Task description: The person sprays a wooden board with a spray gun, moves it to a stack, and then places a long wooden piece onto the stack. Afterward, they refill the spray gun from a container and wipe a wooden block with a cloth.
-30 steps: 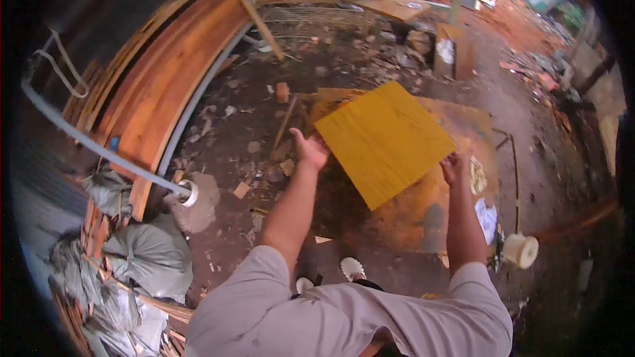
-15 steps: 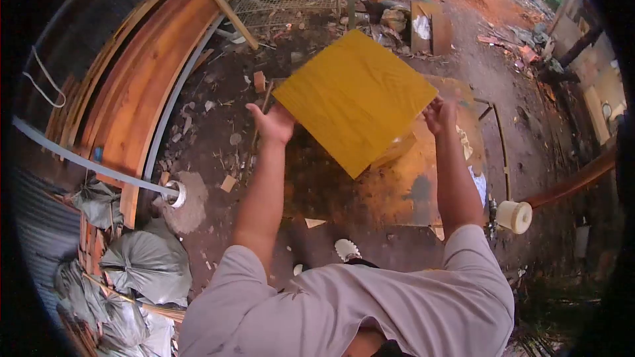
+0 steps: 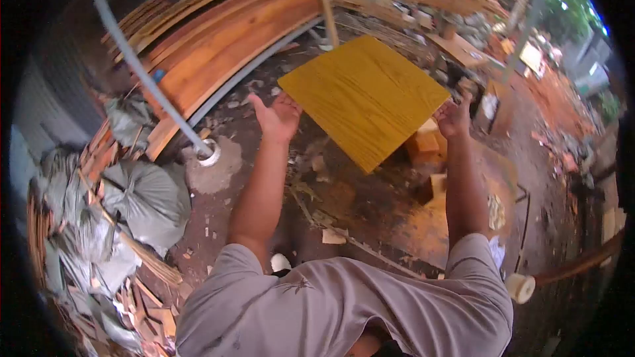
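Observation:
A square wooden board (image 3: 367, 99), stained yellow-brown with visible grain, is held up flat in front of me with one corner pointing at me. My left hand (image 3: 278, 116) supports its left corner, fingers beneath and thumb out to the side. At the right corner, my right hand (image 3: 455, 116) holds the edge, its fingers partly hidden under the board. Below and to the right is a low stained worktable (image 3: 403, 228). Wooden blocks (image 3: 424, 144) rest there, partly covered by the board.
Long reddish planks (image 3: 231, 46) lean in a rack at the back left. A grey pole (image 3: 135, 59) rises from a white-ringed base (image 3: 209, 153). Stuffed grey sacks (image 3: 149, 195) and scrap wood lie at left. A white roller-like cylinder (image 3: 520, 287) is at right.
My view has turned left, and the board has swung left with it, away from over the worktable. More of the blocks on the table now shows. Both hands still hold the board.

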